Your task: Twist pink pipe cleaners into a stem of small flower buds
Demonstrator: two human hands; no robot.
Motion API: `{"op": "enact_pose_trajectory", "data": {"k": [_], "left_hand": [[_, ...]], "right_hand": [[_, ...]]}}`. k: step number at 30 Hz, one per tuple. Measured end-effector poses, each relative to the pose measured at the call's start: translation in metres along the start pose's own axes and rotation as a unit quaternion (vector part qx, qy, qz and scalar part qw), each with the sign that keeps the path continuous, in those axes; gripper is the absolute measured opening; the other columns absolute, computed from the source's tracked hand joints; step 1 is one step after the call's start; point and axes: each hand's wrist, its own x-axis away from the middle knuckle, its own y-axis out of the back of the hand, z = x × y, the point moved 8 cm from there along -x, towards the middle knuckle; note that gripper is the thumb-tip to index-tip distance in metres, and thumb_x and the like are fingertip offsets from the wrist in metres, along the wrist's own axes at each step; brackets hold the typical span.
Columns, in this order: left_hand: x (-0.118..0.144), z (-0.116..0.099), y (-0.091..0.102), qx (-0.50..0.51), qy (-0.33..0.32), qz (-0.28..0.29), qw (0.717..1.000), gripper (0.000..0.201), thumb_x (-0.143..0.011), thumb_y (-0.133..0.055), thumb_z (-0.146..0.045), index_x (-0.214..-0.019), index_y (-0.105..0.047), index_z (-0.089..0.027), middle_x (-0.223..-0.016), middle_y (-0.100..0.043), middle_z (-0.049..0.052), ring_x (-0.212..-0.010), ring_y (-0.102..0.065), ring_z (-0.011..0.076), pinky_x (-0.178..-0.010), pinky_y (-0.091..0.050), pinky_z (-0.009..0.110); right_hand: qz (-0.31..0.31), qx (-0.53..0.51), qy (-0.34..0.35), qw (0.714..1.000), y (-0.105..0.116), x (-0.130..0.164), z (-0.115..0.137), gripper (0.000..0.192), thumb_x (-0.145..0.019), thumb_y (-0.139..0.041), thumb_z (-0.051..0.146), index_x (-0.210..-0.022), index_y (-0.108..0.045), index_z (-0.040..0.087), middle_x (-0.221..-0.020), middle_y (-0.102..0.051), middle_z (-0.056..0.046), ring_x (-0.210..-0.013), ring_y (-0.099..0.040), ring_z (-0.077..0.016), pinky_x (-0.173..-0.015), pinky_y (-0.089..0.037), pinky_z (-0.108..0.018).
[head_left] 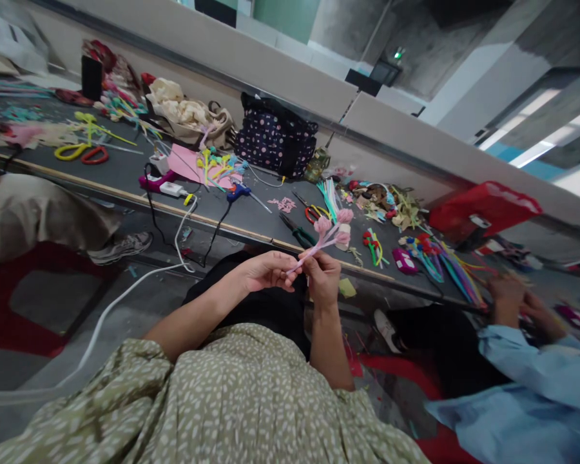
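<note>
Pink pipe-cleaner flowers (329,236) on joined stems tilt up and to the right above the table's front edge. My left hand (270,270) pinches the lower end of the stems. Higher up the same stems, the thumb and fingers of my right hand (322,274) are closed round them. Just behind the flowers lie dark-handled pliers (297,231) and scissors (314,214) with orange and yellow handles. Small pink scraps (284,205) lie on the tabletop to the left of the scissors.
A blue glue gun (238,191), pink paper (188,164) and a power strip (162,184) with hanging cords are to the left. A dark patterned bag (276,138) stands behind. Colourful pipe cleaners (428,258) lie right. People sit on both sides; a blue sleeve (526,354) is at right.
</note>
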Motion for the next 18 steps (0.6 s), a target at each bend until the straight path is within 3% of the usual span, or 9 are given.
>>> {"op": "enact_pose_trajectory", "data": {"k": [6,12,15,18], "left_hand": [[0.004,-0.02,0.004,-0.096,-0.111,-0.089,0.985,0.025,-0.065,-0.08,-0.031,-0.07,-0.067,-0.01,-0.057,-0.064,0.003,-0.052,-0.061,0.0105,-0.061,-0.052,0.024],[0.016,-0.042,-0.007,-0.212,-0.246,-0.154,0.933,0.027,-0.07,-0.074,-0.035,-0.065,-0.065,-0.011,-0.054,-0.061,0.001,-0.051,-0.055,0.0092,-0.054,-0.043,0.021],[0.026,-0.051,-0.012,-0.313,-0.308,-0.204,0.875,0.026,-0.074,-0.069,-0.035,-0.063,-0.063,-0.012,-0.055,-0.059,0.0,-0.051,-0.051,0.0088,-0.051,-0.039,0.02],[0.037,-0.058,-0.019,-0.432,-0.361,-0.263,0.784,0.023,-0.079,-0.063,-0.031,-0.063,-0.063,-0.013,-0.059,-0.061,0.0,-0.055,-0.051,0.0092,-0.054,-0.038,0.02]], "right_hand": [[-0.026,-0.038,-0.033,0.998,0.0,0.001,-0.007,0.023,-0.068,-0.077,0.038,-0.072,-0.065,0.018,-0.061,-0.059,0.004,-0.045,-0.04,-0.0054,-0.043,-0.03,-0.02],[-0.064,-0.016,-0.01,0.998,0.002,0.003,0.0,0.023,-0.069,-0.076,0.037,-0.074,-0.064,0.017,-0.057,-0.056,0.005,-0.043,-0.036,-0.0049,-0.042,-0.029,-0.02],[-0.077,0.023,0.026,0.996,0.002,0.006,0.01,0.019,-0.073,-0.073,0.034,-0.071,-0.066,0.017,-0.061,-0.059,0.003,-0.046,-0.042,-0.0059,-0.045,-0.034,-0.02],[-0.086,0.084,0.071,0.99,0.0,0.009,0.024,0.017,-0.076,-0.069,0.032,-0.069,-0.067,0.017,-0.063,-0.061,0.002,-0.052,-0.049,-0.0085,-0.052,-0.042,-0.022]]}}
